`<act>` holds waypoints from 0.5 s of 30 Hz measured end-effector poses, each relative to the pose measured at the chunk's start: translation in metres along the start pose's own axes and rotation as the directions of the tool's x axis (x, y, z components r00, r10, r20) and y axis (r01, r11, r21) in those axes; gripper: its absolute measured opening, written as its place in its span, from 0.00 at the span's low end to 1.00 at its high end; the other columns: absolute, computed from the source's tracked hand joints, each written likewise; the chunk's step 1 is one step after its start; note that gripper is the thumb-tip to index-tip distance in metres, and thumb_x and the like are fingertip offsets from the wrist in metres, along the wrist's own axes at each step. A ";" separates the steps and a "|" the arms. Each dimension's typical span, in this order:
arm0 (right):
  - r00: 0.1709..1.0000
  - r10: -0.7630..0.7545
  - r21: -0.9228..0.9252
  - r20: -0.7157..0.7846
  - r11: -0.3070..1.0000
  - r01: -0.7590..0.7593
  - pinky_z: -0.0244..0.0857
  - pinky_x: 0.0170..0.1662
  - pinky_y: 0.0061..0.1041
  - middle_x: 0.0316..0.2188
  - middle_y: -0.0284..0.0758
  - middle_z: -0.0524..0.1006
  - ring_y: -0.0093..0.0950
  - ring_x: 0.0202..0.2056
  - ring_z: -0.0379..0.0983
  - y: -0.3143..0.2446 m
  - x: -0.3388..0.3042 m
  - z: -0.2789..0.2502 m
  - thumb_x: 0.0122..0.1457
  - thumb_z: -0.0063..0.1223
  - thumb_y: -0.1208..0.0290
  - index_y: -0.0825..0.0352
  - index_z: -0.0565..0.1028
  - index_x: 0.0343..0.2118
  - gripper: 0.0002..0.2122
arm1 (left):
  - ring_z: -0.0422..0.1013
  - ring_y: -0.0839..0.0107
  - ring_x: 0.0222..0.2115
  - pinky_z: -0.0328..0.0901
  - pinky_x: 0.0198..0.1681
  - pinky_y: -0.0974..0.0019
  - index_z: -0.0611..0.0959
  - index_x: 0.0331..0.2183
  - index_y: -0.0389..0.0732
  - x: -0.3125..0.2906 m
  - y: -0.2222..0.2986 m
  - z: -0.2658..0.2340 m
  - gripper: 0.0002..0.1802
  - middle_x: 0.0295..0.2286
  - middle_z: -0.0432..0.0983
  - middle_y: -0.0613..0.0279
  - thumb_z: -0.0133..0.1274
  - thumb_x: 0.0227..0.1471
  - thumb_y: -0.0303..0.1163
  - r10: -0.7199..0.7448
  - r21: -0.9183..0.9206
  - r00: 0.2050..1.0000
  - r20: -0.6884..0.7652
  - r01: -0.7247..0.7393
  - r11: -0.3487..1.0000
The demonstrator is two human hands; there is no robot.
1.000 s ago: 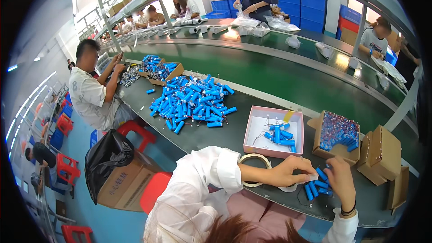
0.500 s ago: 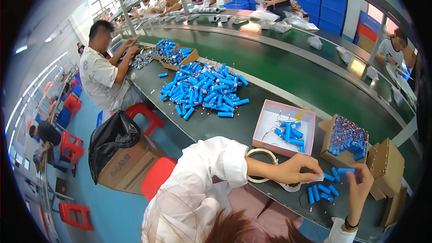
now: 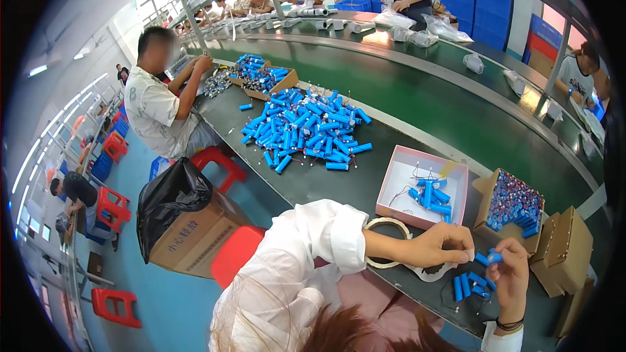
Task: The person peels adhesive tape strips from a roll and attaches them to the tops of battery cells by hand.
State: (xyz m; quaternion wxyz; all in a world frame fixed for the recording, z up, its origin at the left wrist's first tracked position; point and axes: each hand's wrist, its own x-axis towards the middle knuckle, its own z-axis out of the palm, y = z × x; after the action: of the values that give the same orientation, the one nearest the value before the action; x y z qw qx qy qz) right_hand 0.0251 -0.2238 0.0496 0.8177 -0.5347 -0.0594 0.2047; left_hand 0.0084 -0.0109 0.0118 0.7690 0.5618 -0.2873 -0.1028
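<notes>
Cell, a small blue cylinder, sits pinched in the right hand, fingers closed round it just above the bench edge. Left hand meets it from the side, thumb and forefinger pressed together at the cell's end; whether they grip a wire or a bit of tape there is too small to tell. Judging by this, the step in hand is work on that end of the cell.

Loose cells lie in a short row on the bench just below the hands. A tape ring lies beside the left forearm, a pink tray with a few cells sits beyond it, and a carton packed with upright cells stands to its right.

The next move likely calls for a steady pinch and fine fingertip control, keeping the cell from rolling out of the right hand.
</notes>
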 end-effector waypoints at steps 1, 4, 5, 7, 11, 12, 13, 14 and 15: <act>0.997 0.049 0.010 0.065 0.999 -0.050 0.51 0.14 0.14 0.14 0.34 0.68 0.18 0.12 0.60 0.001 0.001 0.004 0.52 0.47 0.70 0.70 0.66 0.26 0.08 | 0.66 0.77 0.26 0.61 0.30 0.76 0.74 0.26 0.35 0.000 -0.001 -0.001 0.04 0.28 0.66 0.62 0.51 0.46 0.26 -0.004 -0.015 1.000 0.014 0.004 1.000; 0.982 0.122 0.031 0.146 0.991 -0.127 0.52 0.15 0.15 0.14 0.34 0.68 0.18 0.12 0.59 0.006 0.004 0.013 0.53 0.46 0.69 0.71 0.67 0.26 0.09 | 0.66 0.77 0.27 0.61 0.31 0.76 0.73 0.26 0.36 0.000 -0.001 0.000 0.05 0.29 0.66 0.62 0.52 0.44 0.25 0.017 -0.089 0.999 -0.050 -0.021 0.996; 0.974 0.134 0.029 0.184 0.989 -0.142 0.52 0.15 0.16 0.14 0.34 0.68 0.18 0.12 0.59 0.010 0.007 0.014 0.54 0.46 0.69 0.71 0.67 0.26 0.09 | 0.66 0.77 0.27 0.61 0.31 0.76 0.73 0.26 0.36 0.002 -0.002 -0.001 0.05 0.29 0.66 0.62 0.52 0.44 0.25 0.010 -0.090 0.999 -0.050 -0.014 0.996; 0.962 0.161 0.013 0.220 0.986 -0.168 0.51 0.14 0.15 0.13 0.33 0.68 0.17 0.11 0.58 0.021 0.010 0.016 0.55 0.45 0.68 0.73 0.68 0.25 0.11 | 0.65 0.78 0.28 0.61 0.32 0.76 0.72 0.27 0.36 0.003 -0.005 -0.003 0.07 0.30 0.66 0.62 0.54 0.42 0.24 0.185 0.066 0.982 -0.040 -0.182 0.981; 0.965 0.181 0.035 0.189 0.981 -0.191 0.50 0.11 0.14 0.11 0.31 0.66 0.15 0.08 0.55 0.034 0.010 0.018 0.56 0.44 0.67 0.72 0.68 0.25 0.12 | 0.65 0.78 0.29 0.60 0.33 0.76 0.72 0.28 0.35 0.000 -0.001 -0.002 0.11 0.29 0.67 0.63 0.57 0.39 0.23 0.010 -0.017 0.995 -0.103 -0.012 1.000; 0.963 0.191 0.037 0.191 0.979 -0.201 0.50 0.11 0.14 0.11 0.31 0.66 0.15 0.08 0.55 0.036 0.010 0.020 0.56 0.44 0.67 0.72 0.68 0.25 0.12 | 0.65 0.78 0.29 0.60 0.33 0.76 0.72 0.28 0.35 0.000 -0.001 -0.003 0.11 0.29 0.67 0.63 0.57 0.39 0.23 0.004 -0.020 0.994 -0.111 -0.006 1.000; 0.955 0.221 0.030 0.198 0.972 -0.231 0.49 0.10 0.13 0.11 0.30 0.66 0.14 0.08 0.55 0.036 0.008 0.021 0.55 0.45 0.65 0.70 0.67 0.25 0.11 | 0.65 0.79 0.29 0.60 0.33 0.76 0.72 0.28 0.36 0.000 0.000 -0.003 0.12 0.29 0.67 0.64 0.58 0.38 0.24 -0.007 0.006 0.995 -0.099 0.008 1.000; 0.946 0.251 0.022 0.206 0.965 -0.261 0.47 0.09 0.11 0.11 0.28 0.65 0.12 0.07 0.54 0.037 0.007 0.022 0.54 0.47 0.63 0.68 0.66 0.26 0.12 | 0.65 0.79 0.29 0.60 0.33 0.75 0.73 0.29 0.36 -0.001 0.000 -0.004 0.13 0.28 0.67 0.65 0.58 0.38 0.25 -0.018 0.032 0.996 -0.088 0.021 0.999; 0.948 0.265 0.054 0.174 0.959 -0.278 0.47 0.08 0.11 0.11 0.28 0.65 0.11 0.07 0.53 0.038 0.007 0.022 0.54 0.46 0.64 0.68 0.66 0.26 0.11 | 0.65 0.79 0.29 0.60 0.33 0.75 0.73 0.29 0.36 0.000 0.000 -0.003 0.13 0.28 0.67 0.65 0.58 0.38 0.25 -0.022 0.029 0.995 -0.094 0.025 0.999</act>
State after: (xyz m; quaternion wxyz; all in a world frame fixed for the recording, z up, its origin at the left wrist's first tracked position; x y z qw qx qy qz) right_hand 0.0137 -0.1894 0.0237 0.7941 -0.4868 -0.0447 0.3611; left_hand 0.0099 -0.0077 0.0113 0.7718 0.5809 -0.2455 -0.0810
